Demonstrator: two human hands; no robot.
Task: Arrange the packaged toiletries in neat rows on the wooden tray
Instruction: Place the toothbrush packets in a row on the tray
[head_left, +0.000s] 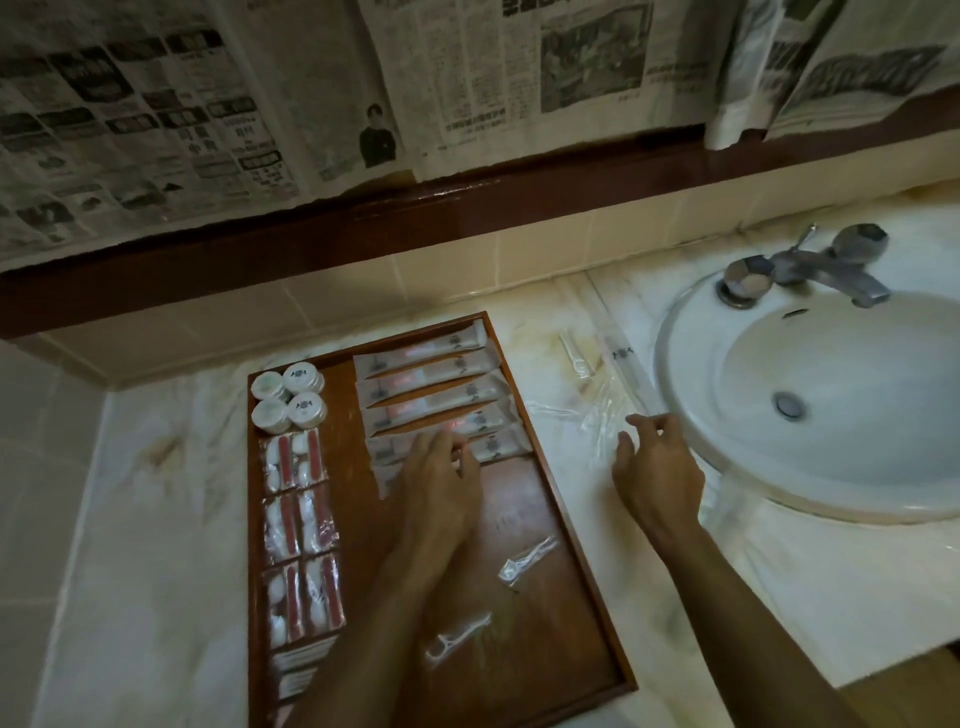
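Fingers (462, 457) of our left hand (441, 483) lie straight on the sachets (431, 400) at the wooden tray's (566, 525) 12 o'clock; our right hand (657, 467), loosely curled, hovers over tabletop (582, 322) wrappers (602, 410) at 3 o'clock.

glossy wooden tray (540, 467), chrome metal faucet (810, 270)

The left hand (441, 467) hides part of the lowest toothbrush packets (488, 447).

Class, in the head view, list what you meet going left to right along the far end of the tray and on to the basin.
Round white lidded tubs → long white toothbrush packets → clear wrapped items on the marble counter → white oval sink.
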